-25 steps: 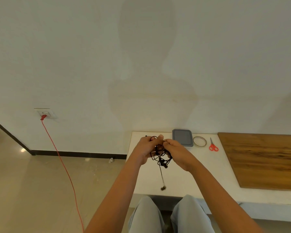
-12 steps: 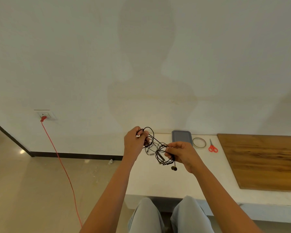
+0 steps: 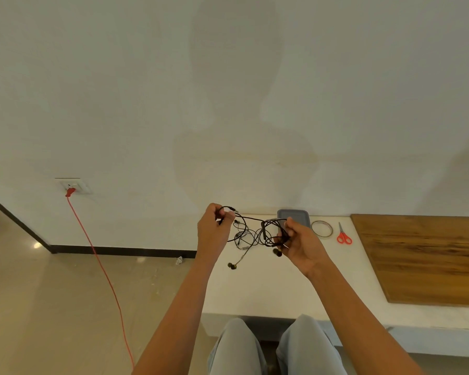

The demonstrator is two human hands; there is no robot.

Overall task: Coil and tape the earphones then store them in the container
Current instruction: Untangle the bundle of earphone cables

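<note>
The step in hand is judged to be the untangling that must come before coiling. The earphones (image 3: 255, 234) are held up as a loose black snarl between the two hands, above the far left part of the worktop (image 3: 268, 288), and no neat coil has yet been formed. The grip of the left hand (image 3: 214, 231) is clamped on the cable near the plug end (image 3: 234, 210), with the fingers curled round it. The grip of the right hand (image 3: 301, 244) is pinched on a bunch of loops at the other side of the tangle. Knotted loops sag between the two grips, one earbud (image 3: 232, 265) hangs free below them, and a second earbud (image 3: 277, 253) dangles just beside the right hand. For the next move, the loops would need to be teased apart and the cable drawn out straight, so that it can be wound evenly. At the far edge of the worktop the grey container (image 3: 298, 214), apparently lidded, is seen just behind the right hand. A tape roll (image 3: 321, 228) lies beside it and red scissors (image 3: 344, 235) next along, none of them touched. A wooden board (image 3: 423, 258) covers the right part.
</note>
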